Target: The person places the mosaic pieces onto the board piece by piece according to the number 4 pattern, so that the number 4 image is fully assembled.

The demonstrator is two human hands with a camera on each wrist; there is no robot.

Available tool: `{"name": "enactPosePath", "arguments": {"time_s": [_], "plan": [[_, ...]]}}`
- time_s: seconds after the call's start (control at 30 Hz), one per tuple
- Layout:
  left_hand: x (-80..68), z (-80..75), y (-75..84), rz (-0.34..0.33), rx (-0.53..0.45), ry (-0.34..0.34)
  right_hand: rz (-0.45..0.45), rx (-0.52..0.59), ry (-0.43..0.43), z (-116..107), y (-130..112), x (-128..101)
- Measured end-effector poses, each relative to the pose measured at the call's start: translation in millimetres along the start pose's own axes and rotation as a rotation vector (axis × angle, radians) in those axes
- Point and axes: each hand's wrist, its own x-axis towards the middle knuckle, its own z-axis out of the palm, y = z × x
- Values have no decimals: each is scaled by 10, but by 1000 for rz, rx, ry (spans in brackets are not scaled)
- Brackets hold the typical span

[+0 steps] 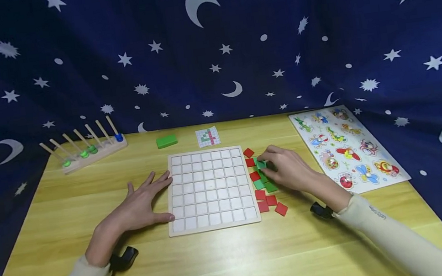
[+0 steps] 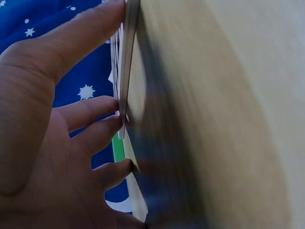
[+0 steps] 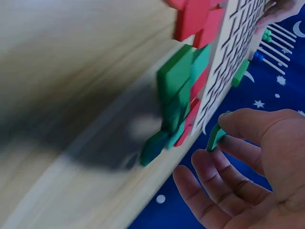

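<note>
From my remote post: right hand (image 1: pixel 284 167) pinched a green tile (image 3: pixel 217 138) between thumb and fingers, beside the loose tiles (image 1: pixel 260 195) right of the grid board (image 1: pixel 215 227). Left hand (image 1: pixel 144 205) lay spread, fingertips at the board's left edge. Grid bare; I judged this the picking-up step. Next called for checking the pattern card (image 1: pixel 207 137), then squaring the tile to a cell.

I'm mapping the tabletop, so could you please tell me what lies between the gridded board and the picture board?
In the head view, loose red tiles and green tiles, then the right hand pinching a green tile, and bare tabletop.
</note>
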Motion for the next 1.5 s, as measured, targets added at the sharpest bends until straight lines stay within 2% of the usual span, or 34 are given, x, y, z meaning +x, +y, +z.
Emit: {"name": "enactPosePath", "arguments": {"time_s": [0.27,0.6,0.8,1.27,1.5], "plan": [[-23,-9,-16,-11,-14,-6,-7,38,-29,131,-105,313],[19,1,-6,11,-14,-12,-26,67,-54,240,-174,640],[22,3,2,11,-17,-17,-38,57,-108,303,-242,833],[16,-8,11,8,-27,-14,-84,14,-187,479,-334,1108],[13,-9,17,4,-26,-14,-68,27,-214,479,-341,1179]]}}
